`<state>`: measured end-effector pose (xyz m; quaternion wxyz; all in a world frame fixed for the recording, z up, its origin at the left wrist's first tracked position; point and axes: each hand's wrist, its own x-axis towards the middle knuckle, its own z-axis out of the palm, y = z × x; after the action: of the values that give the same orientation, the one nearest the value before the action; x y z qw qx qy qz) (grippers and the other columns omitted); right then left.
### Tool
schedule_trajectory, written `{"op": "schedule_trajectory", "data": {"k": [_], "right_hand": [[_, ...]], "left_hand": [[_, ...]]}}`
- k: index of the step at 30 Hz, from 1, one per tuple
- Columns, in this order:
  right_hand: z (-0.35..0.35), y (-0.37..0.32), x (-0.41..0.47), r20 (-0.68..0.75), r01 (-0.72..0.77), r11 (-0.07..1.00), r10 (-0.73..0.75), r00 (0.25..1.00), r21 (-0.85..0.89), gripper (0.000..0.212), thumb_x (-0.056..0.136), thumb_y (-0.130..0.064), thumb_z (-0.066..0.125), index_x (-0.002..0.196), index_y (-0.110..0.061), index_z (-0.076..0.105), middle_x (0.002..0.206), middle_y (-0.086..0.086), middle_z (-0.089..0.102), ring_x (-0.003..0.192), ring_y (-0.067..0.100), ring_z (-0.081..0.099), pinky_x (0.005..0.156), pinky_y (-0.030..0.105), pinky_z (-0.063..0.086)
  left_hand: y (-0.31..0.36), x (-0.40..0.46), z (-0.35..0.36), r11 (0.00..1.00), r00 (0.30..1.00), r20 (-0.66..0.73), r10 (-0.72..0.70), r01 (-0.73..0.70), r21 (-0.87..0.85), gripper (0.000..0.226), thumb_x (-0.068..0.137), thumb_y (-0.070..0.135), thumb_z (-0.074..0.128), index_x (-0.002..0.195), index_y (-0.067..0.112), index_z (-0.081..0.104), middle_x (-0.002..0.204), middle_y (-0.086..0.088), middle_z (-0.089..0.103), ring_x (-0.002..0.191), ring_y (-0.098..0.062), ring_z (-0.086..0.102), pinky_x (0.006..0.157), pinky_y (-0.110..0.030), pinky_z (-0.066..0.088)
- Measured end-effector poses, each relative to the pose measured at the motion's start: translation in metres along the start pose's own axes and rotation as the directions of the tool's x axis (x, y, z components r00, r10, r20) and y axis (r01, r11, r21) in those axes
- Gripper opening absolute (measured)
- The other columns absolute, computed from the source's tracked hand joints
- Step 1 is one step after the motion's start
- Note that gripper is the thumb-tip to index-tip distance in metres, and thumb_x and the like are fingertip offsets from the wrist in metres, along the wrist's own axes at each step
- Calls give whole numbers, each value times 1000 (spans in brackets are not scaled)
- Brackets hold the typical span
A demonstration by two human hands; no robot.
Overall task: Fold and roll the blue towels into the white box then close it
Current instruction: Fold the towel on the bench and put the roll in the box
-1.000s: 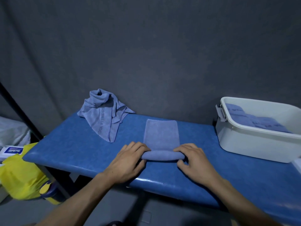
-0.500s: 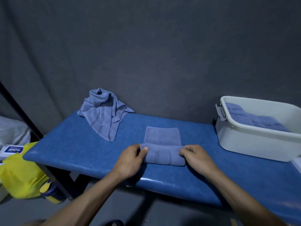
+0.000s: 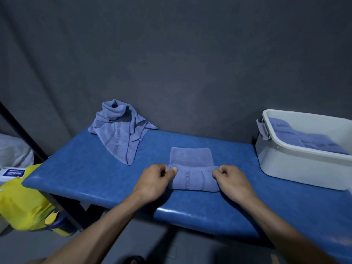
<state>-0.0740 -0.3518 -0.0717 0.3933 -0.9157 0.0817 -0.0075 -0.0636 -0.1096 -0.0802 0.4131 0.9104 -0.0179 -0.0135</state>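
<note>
While both hands pinch its ends, half-rolled towel (image 3: 192,174) lies mid-bench (image 3: 95,168), roll's long axis running left-right, flat tail pointing toward wall. Left hand (image 3: 154,182) grasps left end, thumb on top; right hand (image 3: 231,184) grasps right end. Crumpled towel (image 3: 120,130) heaped back left. White box (image 3: 297,166) at right, open, rolled towels (image 3: 304,137) inside.

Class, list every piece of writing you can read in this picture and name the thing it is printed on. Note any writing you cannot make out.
"YOGA FITNESS" on the crumpled towel at the back of the bench.
"YOGA" on the half-rolled towel, pinched by the left hand and the right hand.
Print on the rolled towels in the white box: too blurred.
Label on the white packet: too blurred.
</note>
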Motion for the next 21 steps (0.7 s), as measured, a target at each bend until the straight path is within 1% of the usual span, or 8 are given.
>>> {"op": "schedule_trajectory", "data": {"k": [4, 8, 11, 13, 14, 16, 19, 21], "right_hand": [[0, 2, 2, -11, -3, 1000, 3, 1000, 9, 30, 88, -27, 57, 63, -15, 46, 57, -4, 46, 57, 13, 45, 56, 32, 34], [3, 2, 5, -24, -24, 1000, 23, 999, -3, 28, 88, -28, 57, 66, -13, 51, 61, -2, 51, 59, 14, 49, 56, 31, 37], [4, 2, 8, -43, -21, 999, 20, 999, -24, 28, 88, -29, 61, 74, -5, 58, 63, -3, 58, 63, 15, 55, 59, 32, 43], [3, 3, 8, -63, 14, 998, -18, 998, -55, 19, 87, -29, 64, 83, -13, 56, 64, -5, 59, 65, 16, 57, 60, 33, 43], [2, 3, 8, -80, 53, 995, -60, 995, -88, 18, 86, -29, 65, 85, -17, 52, 65, -5, 58, 65, 15, 56, 59, 33, 41], [2, 8, 6, -132, 195, 969, -215, 968, -148, 22, 86, -26, 68, 88, -22, 46, 70, -8, 52, 65, 10, 51, 56, 32, 38], [4, 16, 4, -146, 475, 839, -522, 840, -267, 18, 88, -17, 67, 92, -25, 53, 85, -12, 46, 74, 11, 47, 65, 34, 45], [2, 22, 7, -66, 607, 714, -665, 744, -349, 12, 93, -14, 65, 97, -25, 61, 95, -13, 51, 83, 14, 48, 72, 38, 46]], "left_hand": [[0, 1, 3, 995, 1000, -1, -17, 17, 94, 54, 98, 53, 53, 61, 16, 39, 55, 8, 46, 57, -16, 45, 57, -33, 35], [3, 3, 7, 969, 999, -33, -43, 50, 242, 53, 97, 60, 47, 67, 16, 48, 68, 3, 58, 77, -28, 60, 64, -36, 43], [7, 3, 10, 925, 996, -69, -56, 78, 373, 49, 93, 64, 46, 77, 18, 53, 80, 3, 60, 86, -31, 61, 67, -35, 41], [8, 4, 9, 930, 993, -113, -24, 64, 363, 40, 90, 60, 52, 81, 21, 49, 82, 5, 62, 83, -27, 60, 65, -35, 40], [7, 5, 7, 944, 989, -145, 26, 24, 329, 34, 89, 55, 57, 82, 24, 47, 83, 7, 61, 82, -24, 59, 64, -35, 40], [2, 8, 5, 936, 953, -179, 246, -186, 299, 21, 89, 42, 65, 87, 28, 49, 90, 11, 56, 86, -17, 52, 66, -36, 43], [-5, 9, 5, 798, 835, -81, 545, -486, 356, 2, 94, 28, 64, 92, 29, 65, 96, 16, 55, 89, -14, 46, 72, -38, 50], [-8, 8, 0, 732, 789, -12, 614, -564, 381, 14, 97, 36, 58, 98, 28, 69, 101, 17, 58, 92, -13, 46, 78, -35, 50]]}}
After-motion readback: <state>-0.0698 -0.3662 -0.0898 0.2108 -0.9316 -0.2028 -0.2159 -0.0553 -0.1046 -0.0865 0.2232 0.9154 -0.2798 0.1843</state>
